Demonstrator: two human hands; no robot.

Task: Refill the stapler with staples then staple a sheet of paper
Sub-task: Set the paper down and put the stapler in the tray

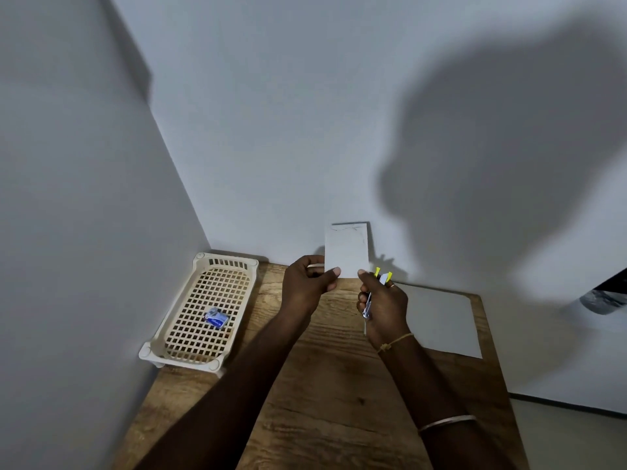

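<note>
A small white sheet of paper [346, 250] is held upright above the wooden table [325, 395]. My left hand [307, 283] pinches its lower left corner. My right hand [385, 305] touches the lower right corner with a fingertip while gripping a small stapler [382, 278] with yellow and white parts at the top and a metal end [367, 308] showing below the fingers. The palm hides most of the stapler. A small blue and white staple box [216, 318] lies in the cream basket.
A cream plastic lattice basket [190, 347] stands at the table's left against the wall. A larger white sheet [441, 320] lies flat at the right. Walls close the corner at left and back. A dark object [604, 296] shows at the right edge.
</note>
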